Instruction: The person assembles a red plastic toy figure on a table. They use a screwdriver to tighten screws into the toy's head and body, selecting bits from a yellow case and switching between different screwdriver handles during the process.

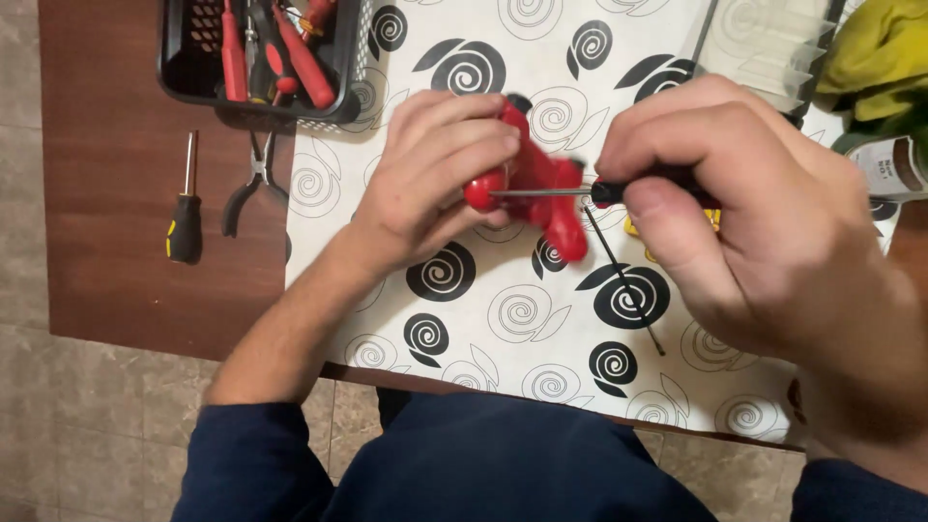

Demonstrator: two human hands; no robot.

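Left grip: my left hand point(440, 169) is closed over a red plastic toy point(534, 184), fingers curled across its top, thumb underneath. The toy is lifted just above the cloth and partly hidden by my fingers; its exact kind cannot be told.

Right grip: my right hand point(764, 222) pinches the black handle of a small screwdriver point(570, 192) between thumb and forefinger. The handle is mostly covered by my fingers.

Tool contact: the thin metal shaft runs level from my right hand toward the toy, and its tip meets the rounded red end just below my left fingertips.

Toy position: over the middle of the white tablecloth point(503, 319) printed with black spiral roses, between my two hands.

Near the toy: a thin black rod point(623, 280) lies on the cloth just right of the toy, slanting toward me. A yellow part point(633, 229) shows under my right hand, mostly hidden.

Left of the toy: a black basket point(261, 58) of red-handled tools sits at the far edge of the cloth. On the bare brown table point(106, 193) beside it lie pliers point(253, 184) and a black-and-yellow screwdriver point(186, 208), well apart from the toy.

Far right of the toy: a yellow-green cloth point(880, 53) at the corner.
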